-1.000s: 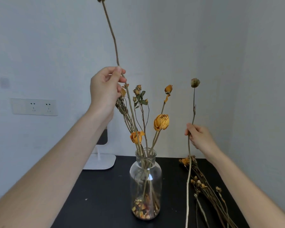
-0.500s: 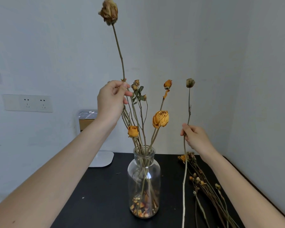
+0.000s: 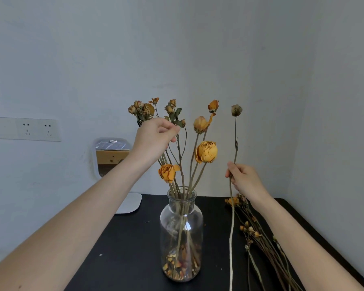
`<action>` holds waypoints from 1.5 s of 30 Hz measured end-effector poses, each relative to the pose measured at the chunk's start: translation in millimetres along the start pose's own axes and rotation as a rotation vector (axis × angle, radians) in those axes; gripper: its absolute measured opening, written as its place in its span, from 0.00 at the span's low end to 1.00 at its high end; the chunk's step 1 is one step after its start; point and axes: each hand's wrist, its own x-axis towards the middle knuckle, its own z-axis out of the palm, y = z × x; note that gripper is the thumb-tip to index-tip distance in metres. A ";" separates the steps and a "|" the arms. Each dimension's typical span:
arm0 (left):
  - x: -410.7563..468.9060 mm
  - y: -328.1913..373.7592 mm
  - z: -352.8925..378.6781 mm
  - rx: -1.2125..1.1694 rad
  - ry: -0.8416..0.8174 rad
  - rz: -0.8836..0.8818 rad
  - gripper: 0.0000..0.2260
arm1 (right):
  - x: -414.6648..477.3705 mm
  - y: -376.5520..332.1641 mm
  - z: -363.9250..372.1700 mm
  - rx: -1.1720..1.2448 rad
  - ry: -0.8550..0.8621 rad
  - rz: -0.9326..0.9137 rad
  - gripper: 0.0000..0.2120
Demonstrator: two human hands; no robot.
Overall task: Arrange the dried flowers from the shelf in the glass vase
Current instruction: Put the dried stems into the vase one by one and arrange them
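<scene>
While no writing shows, right hand point(image 3: 243, 179) pinches stem point(image 3: 231, 227).

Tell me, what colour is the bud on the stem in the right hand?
Dull greenish-brown, not orange: the bud tops the stem in the right hand, head view.

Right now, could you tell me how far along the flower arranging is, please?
Partly done. Several orange blooms already stand in the glass vase. In hand: the left hand pinches a stem among those in the vase, and the right hand holds a long single stem upright, still outside it. Left to do: a pile of dried stems lies on the black table.
</scene>
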 end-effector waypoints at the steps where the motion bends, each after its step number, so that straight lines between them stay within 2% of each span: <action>1: 0.5 -0.3 1.9 0.011 -0.003 0.002 0.04 | 0.1 0.2 0.4 -0.004 0.000 -0.003 0.19; 6: -3.9 -2.3 3.8 0.043 0.013 0.014 0.03 | 0.9 0.9 2.2 0.006 -0.003 -0.005 0.18; 9: -27.0 -12.6 -1.8 -0.014 0.133 0.083 0.03 | 2.1 0.7 2.0 0.023 0.010 -0.031 0.18; 11: -55.3 -28.5 -6.1 -0.116 0.244 0.133 0.08 | 4.9 -2.0 -0.5 0.051 0.032 -0.056 0.19; 13: -85.8 -51.8 -5.8 -0.124 0.248 0.101 0.10 | 10.3 -7.8 -5.5 0.078 0.085 -0.087 0.19; 15: -106.7 -76.5 -0.7 -0.093 0.109 -0.044 0.07 | 17.2 -15.3 -12.3 0.120 0.156 -0.115 0.20; 16: -111.8 -87.0 3.1 -0.088 -0.016 -0.151 0.05 | 20.3 -19.1 -15.7 0.146 0.189 -0.127 0.20; 18: -112.2 -101.2 11.8 -0.071 -0.286 -0.284 0.16 | 25.6 -26.6 -21.5 0.222 0.249 -0.142 0.19; 20: -104.5 -105.7 21.5 -0.097 -0.446 -0.302 0.25 | 29.8 -34.8 -26.8 0.327 0.300 -0.149 0.19; 23: -93.3 -105.5 35.3 -0.117 -0.536 -0.288 0.22 | 35.9 -48.3 -34.3 0.473 0.354 -0.163 0.19; 29: -90.8 -110.5 49.9 -0.086 -0.408 -0.236 0.22 | 46.1 -66.0 -42.9 0.659 0.401 -0.205 0.19; 32: -91.1 -111.9 56.1 -0.034 -0.275 -0.193 0.24 | 49.4 -70.9 -46.5 0.709 0.422 -0.208 0.20; 36: -92.9 -114.6 61.8 0.042 -0.137 -0.220 0.28 | 53.0 -74.7 -49.5 0.793 0.421 -0.205 0.20; 41: -92.1 -118.5 64.0 0.033 -0.134 -0.223 0.29 | 56.1 -77.4 -42.7 0.862 0.361 -0.183 0.20; 45: -91.1 -122.0 63.9 0.031 -0.148 -0.243 0.31 | 56.3 -77.1 -28.8 0.789 0.227 -0.175 0.20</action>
